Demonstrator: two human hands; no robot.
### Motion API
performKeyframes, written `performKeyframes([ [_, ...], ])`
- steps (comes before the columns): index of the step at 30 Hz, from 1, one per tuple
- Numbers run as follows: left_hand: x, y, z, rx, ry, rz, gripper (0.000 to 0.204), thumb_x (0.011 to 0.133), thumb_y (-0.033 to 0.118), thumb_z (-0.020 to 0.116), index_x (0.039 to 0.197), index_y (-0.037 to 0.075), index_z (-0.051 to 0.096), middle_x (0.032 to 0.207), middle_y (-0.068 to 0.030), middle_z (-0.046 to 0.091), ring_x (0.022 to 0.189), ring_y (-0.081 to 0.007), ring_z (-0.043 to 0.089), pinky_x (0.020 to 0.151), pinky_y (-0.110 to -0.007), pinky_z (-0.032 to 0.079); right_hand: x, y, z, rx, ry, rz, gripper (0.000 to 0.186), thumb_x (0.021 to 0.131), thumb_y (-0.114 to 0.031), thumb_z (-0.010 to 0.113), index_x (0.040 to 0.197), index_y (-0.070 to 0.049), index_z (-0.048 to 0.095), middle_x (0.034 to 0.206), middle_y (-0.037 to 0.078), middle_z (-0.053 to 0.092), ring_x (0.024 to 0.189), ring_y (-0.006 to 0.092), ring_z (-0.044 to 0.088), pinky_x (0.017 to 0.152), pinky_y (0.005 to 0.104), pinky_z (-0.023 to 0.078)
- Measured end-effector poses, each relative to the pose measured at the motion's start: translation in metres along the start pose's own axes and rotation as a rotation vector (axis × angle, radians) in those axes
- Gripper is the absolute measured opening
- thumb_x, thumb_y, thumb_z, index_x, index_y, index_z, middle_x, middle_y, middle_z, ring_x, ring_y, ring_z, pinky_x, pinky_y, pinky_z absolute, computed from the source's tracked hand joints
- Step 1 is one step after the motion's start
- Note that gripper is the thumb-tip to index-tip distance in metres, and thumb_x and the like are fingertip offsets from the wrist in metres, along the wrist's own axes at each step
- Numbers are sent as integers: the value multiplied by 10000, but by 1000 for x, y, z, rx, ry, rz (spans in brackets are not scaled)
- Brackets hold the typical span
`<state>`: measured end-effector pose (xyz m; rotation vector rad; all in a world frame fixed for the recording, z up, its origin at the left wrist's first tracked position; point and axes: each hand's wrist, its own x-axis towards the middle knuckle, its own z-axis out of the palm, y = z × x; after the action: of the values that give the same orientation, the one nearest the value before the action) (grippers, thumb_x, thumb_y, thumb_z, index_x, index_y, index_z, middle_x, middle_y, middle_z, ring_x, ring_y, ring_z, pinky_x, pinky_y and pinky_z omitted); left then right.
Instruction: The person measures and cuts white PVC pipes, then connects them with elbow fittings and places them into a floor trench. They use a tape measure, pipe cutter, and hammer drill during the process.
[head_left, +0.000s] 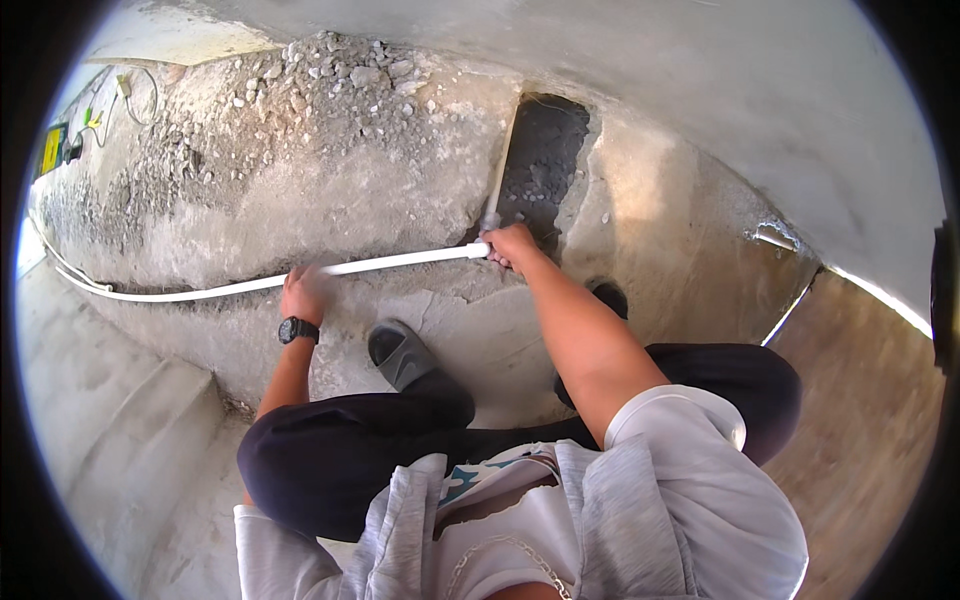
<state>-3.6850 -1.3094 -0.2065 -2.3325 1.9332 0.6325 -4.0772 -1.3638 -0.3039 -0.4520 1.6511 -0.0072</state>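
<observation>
A long white plastic pipe runs from the far left toward the middle, along a broken groove in the concrete. My left hand, with a black watch on its wrist, is closed over the pipe partway along; its fingers are slightly blurred. At the pipe's right end sits a white pipe fitting, and my right hand is closed around it, its fingers partly hidden. Just beyond that hand, a thin pale upright pipe rises along the left edge of a rectangular pit.
Loose rubble covers the concrete at the back left. A yellow-and-black box with cables lies at the far left. Concrete steps are at the lower left. A wall curves along the back right. My sandalled foot is near the pipe.
</observation>
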Motion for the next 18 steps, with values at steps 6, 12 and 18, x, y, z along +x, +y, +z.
performKeyframes([
  [6,9,1,-4,98,-89,25,263,881,281,609,1102,172,698,1220,-88,623,1138,-340,564,920,-435,495,0,2,-8,73,-148,115,291,911,-241,623,816,31,660,610,64,560,429,114,430,380,278,322],
  [12,15,10,1,89,-67,8,275,882,287,598,1115,178,697,1229,-84,621,1147,-337,556,948,-438,481,14,2,-19,186,-263,106,251,905,-209,620,869,37,656,626,84,591,439,121,484,371,261,343],
  [18,16,22,-3,87,-163,67,309,869,288,611,1163,217,674,1231,-84,625,1139,-336,559,969,-440,470,19,-6,-28,84,-334,161,246,932,-202,587,900,33,651,686,91,616,493,120,520,383,253,378],
])
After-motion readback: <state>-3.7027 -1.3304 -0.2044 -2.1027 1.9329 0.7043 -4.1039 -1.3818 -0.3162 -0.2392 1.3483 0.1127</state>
